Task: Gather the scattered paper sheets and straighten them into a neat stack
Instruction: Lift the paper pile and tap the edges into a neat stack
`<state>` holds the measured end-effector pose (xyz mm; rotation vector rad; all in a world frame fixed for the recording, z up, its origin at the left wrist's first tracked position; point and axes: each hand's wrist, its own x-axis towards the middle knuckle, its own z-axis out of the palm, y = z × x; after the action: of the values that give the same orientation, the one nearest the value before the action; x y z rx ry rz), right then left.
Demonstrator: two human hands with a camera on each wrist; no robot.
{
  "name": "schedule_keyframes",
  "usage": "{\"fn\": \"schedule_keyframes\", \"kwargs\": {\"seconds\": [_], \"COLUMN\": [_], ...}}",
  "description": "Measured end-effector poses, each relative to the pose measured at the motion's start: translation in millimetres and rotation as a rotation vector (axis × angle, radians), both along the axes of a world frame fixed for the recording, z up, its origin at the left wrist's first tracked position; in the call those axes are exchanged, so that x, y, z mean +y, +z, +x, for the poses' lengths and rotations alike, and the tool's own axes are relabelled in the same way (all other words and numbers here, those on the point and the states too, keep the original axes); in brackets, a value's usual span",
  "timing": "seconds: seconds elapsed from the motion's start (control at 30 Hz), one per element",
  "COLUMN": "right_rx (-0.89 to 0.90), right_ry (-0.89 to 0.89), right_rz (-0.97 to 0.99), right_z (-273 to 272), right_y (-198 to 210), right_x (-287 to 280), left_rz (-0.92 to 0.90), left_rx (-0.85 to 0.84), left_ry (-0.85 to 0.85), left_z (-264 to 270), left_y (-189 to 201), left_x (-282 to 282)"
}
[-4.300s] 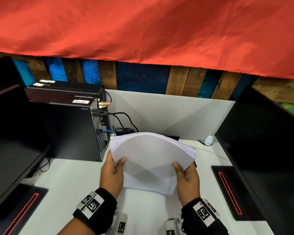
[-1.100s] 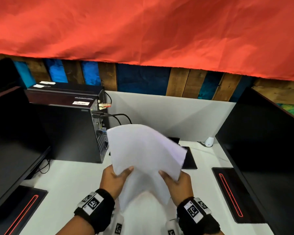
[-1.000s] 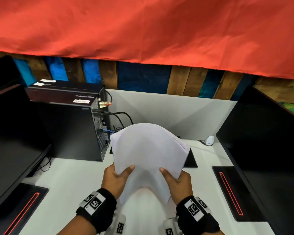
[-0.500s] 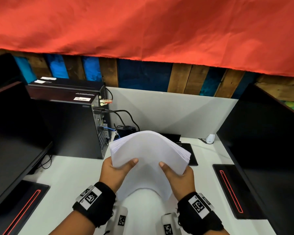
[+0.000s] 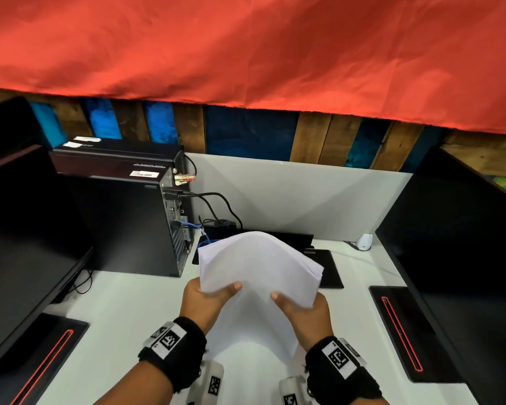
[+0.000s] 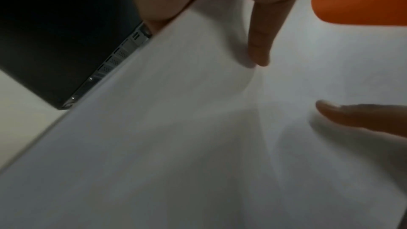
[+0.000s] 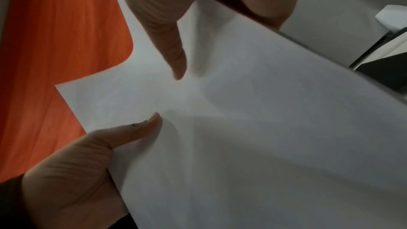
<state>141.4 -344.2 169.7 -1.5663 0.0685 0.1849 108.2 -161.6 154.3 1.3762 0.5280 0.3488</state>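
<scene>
A stack of white paper sheets [image 5: 257, 267] is held up over the white desk [image 5: 123, 311], bowed into an arch, with its far edges slightly fanned at the right. My left hand [image 5: 208, 299] grips its near left side, thumb on top. My right hand [image 5: 301, 309] grips the near right side the same way. In the left wrist view the paper [image 6: 176, 137] fills the frame under my left thumb [image 6: 261, 48]. In the right wrist view my right thumb [image 7: 175, 55] presses the paper [image 7: 264, 128], and my left hand [image 7: 83, 166] holds the opposite edge.
A black computer tower [image 5: 120, 217] with cables stands left of the stack. Dark monitors flank the desk at left [image 5: 21, 244] and right [image 5: 465, 258], their bases in front. A black pad [image 5: 326, 267] and a small white device [image 5: 365, 241] lie behind, before a grey partition [image 5: 289, 194].
The stack has dropped a little and tilted away over the last second. Both hands keep their grip, closer together than four seconds ago, and the sheets are bowed more.
</scene>
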Motion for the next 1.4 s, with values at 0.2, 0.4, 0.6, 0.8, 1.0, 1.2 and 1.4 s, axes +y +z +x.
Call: {"fn": "schedule_keyframes", "kwargs": {"seconds": [0.2, 0.4, 0.6, 0.8, 1.0, 1.2, 1.4], "right_rx": [-0.077, -0.381, -0.880, -0.860, -0.866, -0.668, -0.051], "right_ry": [0.001, -0.117, -0.127, -0.131, -0.183, -0.172, 0.008], "right_rz": [0.099, 0.018, -0.296, -0.272, -0.293, -0.194, 0.024], "right_z": [2.0, 3.4, -4.5, -1.3, -4.0, -4.5, 10.4], "right_y": [14.3, 28.4, 28.3, 26.5, 22.4, 15.3, -8.0], "right_x": [2.4, -1.3, 2.6, -0.3, -1.5, -3.9, -14.3], "left_rz": [-0.005, 0.025, 0.108, 0.179, 0.150, 0.036, -0.015], "left_rx": [-0.073, -0.184, -0.325, -0.306, -0.301, -0.253, -0.082], "left_ry": [0.023, 0.003, 0.042, 0.074, 0.073, -0.089, -0.204], "left_z": [-1.0, -6.6, -6.8, -2.3, -3.2, -9.6, -12.3], "left_y": [19.0, 40.3, 55.8, 64.6, 60.9, 39.0, 15.8], "left_x": [0.7, 6.6, 4.8, 5.0, 9.7, 15.6, 17.1]}}
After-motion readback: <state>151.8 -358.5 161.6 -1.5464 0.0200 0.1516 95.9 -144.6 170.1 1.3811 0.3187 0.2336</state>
